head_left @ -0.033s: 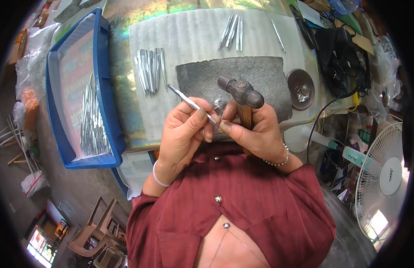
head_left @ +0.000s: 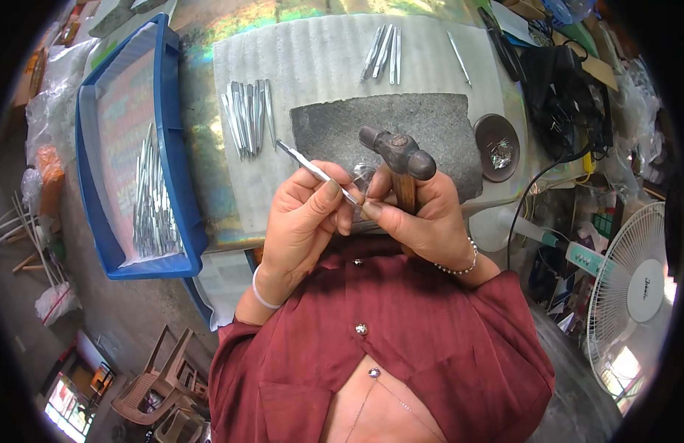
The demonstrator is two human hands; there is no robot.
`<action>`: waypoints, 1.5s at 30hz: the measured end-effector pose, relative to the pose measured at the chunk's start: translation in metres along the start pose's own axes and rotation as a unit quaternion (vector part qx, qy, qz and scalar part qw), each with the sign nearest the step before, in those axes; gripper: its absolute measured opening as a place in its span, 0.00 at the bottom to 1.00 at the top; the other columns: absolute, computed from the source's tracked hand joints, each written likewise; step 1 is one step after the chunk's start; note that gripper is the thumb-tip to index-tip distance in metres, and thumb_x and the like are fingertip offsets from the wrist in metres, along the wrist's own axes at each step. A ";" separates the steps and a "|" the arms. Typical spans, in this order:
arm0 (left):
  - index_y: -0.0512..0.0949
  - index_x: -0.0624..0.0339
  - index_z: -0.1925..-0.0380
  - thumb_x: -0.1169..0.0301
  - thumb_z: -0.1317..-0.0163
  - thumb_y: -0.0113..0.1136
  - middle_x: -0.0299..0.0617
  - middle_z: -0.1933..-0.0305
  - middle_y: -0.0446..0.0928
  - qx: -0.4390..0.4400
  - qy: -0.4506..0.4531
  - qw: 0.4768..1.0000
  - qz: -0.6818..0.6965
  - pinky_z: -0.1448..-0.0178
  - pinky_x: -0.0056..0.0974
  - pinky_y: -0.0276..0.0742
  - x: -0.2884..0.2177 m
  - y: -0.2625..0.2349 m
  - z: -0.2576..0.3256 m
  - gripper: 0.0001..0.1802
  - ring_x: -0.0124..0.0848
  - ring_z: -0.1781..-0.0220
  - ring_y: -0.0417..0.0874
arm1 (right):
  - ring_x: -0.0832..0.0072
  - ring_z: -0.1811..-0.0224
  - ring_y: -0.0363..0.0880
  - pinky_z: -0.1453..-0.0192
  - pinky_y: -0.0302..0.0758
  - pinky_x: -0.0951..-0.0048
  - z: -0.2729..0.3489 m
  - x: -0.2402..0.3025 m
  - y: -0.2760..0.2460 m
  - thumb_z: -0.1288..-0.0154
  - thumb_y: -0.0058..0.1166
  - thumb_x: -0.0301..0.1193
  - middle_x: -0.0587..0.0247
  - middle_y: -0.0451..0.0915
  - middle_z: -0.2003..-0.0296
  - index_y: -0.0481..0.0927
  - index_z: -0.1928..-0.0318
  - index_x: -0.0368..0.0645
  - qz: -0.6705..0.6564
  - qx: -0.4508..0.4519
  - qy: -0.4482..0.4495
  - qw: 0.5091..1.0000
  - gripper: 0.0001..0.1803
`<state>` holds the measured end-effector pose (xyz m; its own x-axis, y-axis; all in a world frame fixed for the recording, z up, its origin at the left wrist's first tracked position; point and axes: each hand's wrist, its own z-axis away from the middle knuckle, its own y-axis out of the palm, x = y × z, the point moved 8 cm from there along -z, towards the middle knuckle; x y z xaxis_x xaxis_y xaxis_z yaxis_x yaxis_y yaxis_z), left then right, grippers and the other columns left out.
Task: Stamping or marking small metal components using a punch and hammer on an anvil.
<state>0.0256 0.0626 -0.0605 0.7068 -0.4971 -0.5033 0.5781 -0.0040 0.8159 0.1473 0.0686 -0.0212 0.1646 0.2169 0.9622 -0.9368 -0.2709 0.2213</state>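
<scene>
The left hand [head_left: 305, 221] pinches one metal tweezer [head_left: 316, 172]; the right hand [head_left: 423, 214] grips one hammer [head_left: 401, 159], both above the bench [head_left: 202, 133]. At nine o'clock, one blue tray [head_left: 168, 111] holds many tweezers; at three, one brown dish [head_left: 497, 144] holds small bits.

Nothing has moved between the 2 pictures, which show the same instant. The left hand [head_left: 305, 221] pinches the thin metal piece [head_left: 316, 173] at centre frame exactly as before, and the right hand [head_left: 423, 218] grips the hammer [head_left: 399, 153] in the same spot.
</scene>
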 end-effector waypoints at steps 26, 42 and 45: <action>0.73 0.64 0.59 0.70 0.33 0.53 0.49 0.62 0.79 0.012 0.000 0.999 0.030 0.71 0.26 0.75 0.005 -0.001 0.001 0.08 0.27 0.75 0.77 | 0.88 0.73 0.68 0.68 0.68 0.81 0.001 0.010 -0.001 0.44 0.54 0.19 0.73 0.72 0.74 0.72 0.65 0.41 0.040 -0.021 -0.038 0.998 0.07; 0.73 0.65 0.59 0.73 0.34 0.54 0.49 0.62 0.79 0.000 0.062 0.997 -0.043 0.70 0.27 0.75 -0.005 0.003 0.004 0.07 0.26 0.74 0.77 | 0.90 0.69 0.68 0.67 0.66 0.84 0.005 0.008 0.001 0.41 0.52 0.14 0.71 0.72 0.70 0.72 0.60 0.38 0.073 -0.002 -0.050 0.996 0.09; 0.73 0.66 0.59 0.75 0.34 0.54 0.49 0.61 0.79 -0.005 0.112 0.983 -0.143 0.68 0.28 0.76 -0.012 0.005 0.009 0.07 0.26 0.73 0.78 | 0.89 0.68 0.70 0.66 0.68 0.84 0.006 0.004 0.001 0.40 0.52 0.14 0.72 0.72 0.70 0.71 0.60 0.38 0.070 -0.004 -0.021 0.997 0.10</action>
<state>0.0161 0.0603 -0.0481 0.5863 -0.2729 -0.7627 0.7693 -0.1073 0.6298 0.1493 0.0636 -0.0160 0.0452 0.1373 0.9895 -0.9537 -0.2890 0.0836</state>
